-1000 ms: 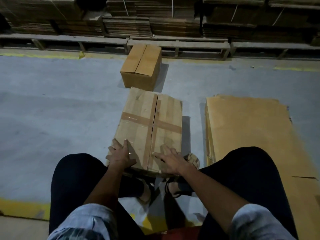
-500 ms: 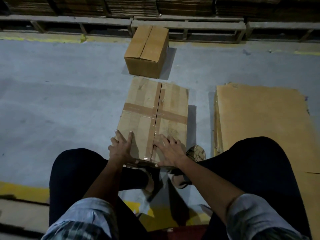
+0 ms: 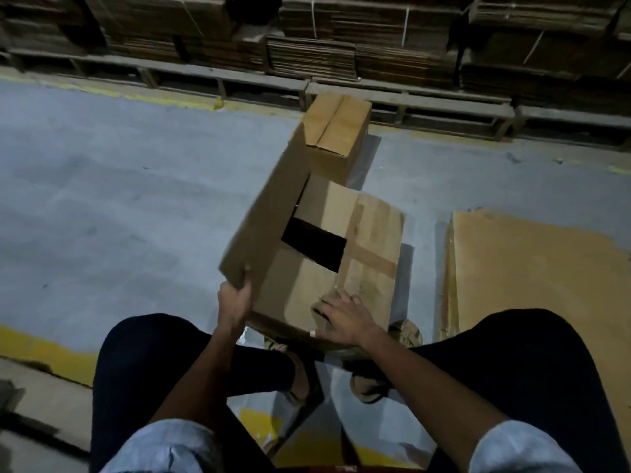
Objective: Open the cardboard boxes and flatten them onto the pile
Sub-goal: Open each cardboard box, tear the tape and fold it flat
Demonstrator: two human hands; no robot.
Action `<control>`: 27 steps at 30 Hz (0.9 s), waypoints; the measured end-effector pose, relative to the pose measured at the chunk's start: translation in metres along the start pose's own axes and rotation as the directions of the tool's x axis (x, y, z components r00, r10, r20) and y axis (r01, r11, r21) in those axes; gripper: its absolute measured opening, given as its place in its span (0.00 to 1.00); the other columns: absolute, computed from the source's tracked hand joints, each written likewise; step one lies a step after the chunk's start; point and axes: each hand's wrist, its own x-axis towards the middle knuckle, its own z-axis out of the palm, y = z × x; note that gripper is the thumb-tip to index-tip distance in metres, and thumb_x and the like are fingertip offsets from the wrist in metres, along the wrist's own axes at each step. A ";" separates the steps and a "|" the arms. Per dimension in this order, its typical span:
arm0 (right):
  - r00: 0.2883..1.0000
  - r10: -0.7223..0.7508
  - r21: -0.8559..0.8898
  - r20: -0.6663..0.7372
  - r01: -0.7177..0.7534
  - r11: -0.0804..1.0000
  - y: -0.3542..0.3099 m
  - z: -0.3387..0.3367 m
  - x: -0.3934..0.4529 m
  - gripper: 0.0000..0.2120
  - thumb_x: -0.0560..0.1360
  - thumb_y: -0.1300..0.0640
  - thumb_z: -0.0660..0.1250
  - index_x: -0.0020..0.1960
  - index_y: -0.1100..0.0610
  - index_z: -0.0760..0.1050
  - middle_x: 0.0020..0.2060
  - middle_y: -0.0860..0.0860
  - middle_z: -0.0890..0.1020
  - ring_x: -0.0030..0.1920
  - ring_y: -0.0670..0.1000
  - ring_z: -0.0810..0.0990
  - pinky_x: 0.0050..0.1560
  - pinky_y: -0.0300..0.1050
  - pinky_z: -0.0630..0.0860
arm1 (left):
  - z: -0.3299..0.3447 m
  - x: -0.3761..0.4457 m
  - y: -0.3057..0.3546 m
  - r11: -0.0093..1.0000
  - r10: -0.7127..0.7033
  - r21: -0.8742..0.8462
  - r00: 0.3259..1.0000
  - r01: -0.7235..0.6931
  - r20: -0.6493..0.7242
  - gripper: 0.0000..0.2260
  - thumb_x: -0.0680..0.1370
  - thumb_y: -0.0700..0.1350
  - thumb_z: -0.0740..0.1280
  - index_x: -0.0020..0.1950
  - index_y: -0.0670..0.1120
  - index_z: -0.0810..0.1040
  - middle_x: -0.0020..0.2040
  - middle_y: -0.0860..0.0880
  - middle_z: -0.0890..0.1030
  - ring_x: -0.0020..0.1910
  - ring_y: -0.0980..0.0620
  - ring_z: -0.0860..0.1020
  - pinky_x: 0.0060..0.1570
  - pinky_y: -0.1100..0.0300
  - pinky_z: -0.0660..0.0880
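Flap up on near box

Box sits on floor between our knees, w/ flat pile just to its right. Our left hand has fingers curled round the raised left flap; right hand lies flat, fingers spread, pressing the taped right flap. Second box stands closed behind.

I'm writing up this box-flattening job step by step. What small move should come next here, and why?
Probably lift the right flap next. The left hand has the left flap raised, exposing a dark gap, while the right hand presses on the right flap, where tape strips remain; the near box cannot flatten until both open.
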 end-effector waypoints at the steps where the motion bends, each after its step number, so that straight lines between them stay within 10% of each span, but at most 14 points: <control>1: 1.000 0.008 -0.038 -0.007 -0.008 0.999 -0.002 -0.001 0.000 0.34 0.78 0.30 0.58 0.77 0.47 0.63 0.76 0.53 0.67 0.77 0.59 0.58 0.68 0.59 0.62 | 0.001 -0.001 0.001 0.987 -0.092 -0.137 0.994 0.085 -0.050 0.29 0.73 0.69 0.67 0.55 0.44 0.78 0.54 0.43 0.83 0.52 0.43 0.82 0.54 0.48 0.80; 7: 0.991 0.122 -0.158 -0.048 -0.128 0.979 -0.003 -0.011 -0.010 0.27 0.78 0.39 0.63 0.72 0.51 0.69 0.67 0.54 0.74 0.69 0.59 0.67 0.63 0.56 0.66 | 0.006 0.004 0.000 0.847 -0.384 -0.452 0.910 0.280 -0.156 0.37 0.72 0.65 0.72 0.69 0.40 0.71 0.64 0.43 0.76 0.59 0.40 0.78 0.54 0.40 0.80; 14: 0.844 0.534 -0.127 -0.058 -0.537 0.834 0.010 -0.037 -0.025 0.21 0.80 0.45 0.60 0.70 0.52 0.70 0.66 0.54 0.76 0.66 0.57 0.68 0.60 0.52 0.63 | 0.019 0.008 -0.004 0.872 -0.485 -0.279 0.786 0.402 -0.383 0.44 0.76 0.53 0.73 0.79 0.50 0.46 0.75 0.35 0.63 0.67 0.31 0.71 0.61 0.36 0.73; 22: 0.647 0.756 -0.270 0.099 -0.714 0.646 0.034 -0.022 -0.051 0.35 0.80 0.44 0.61 0.82 0.55 0.54 0.81 0.64 0.47 0.73 0.79 0.34 0.70 0.77 0.36 | 0.024 0.018 -0.021 0.794 -0.033 0.570 0.953 0.209 -0.302 0.05 0.81 0.44 0.63 0.57 0.50 0.74 0.78 0.40 0.51 0.70 0.34 0.60 0.63 0.40 0.68; 27: 0.615 0.777 -0.161 0.137 -0.760 0.630 0.042 -0.016 -0.043 0.43 0.78 0.44 0.64 0.83 0.53 0.43 0.80 0.67 0.42 0.74 0.79 0.34 0.68 0.79 0.32 | 0.029 0.018 -0.031 0.641 0.036 0.767 0.999 -0.007 -0.021 0.32 0.82 0.64 0.52 0.69 0.37 0.69 0.67 0.32 0.70 0.66 0.33 0.69 0.64 0.39 0.68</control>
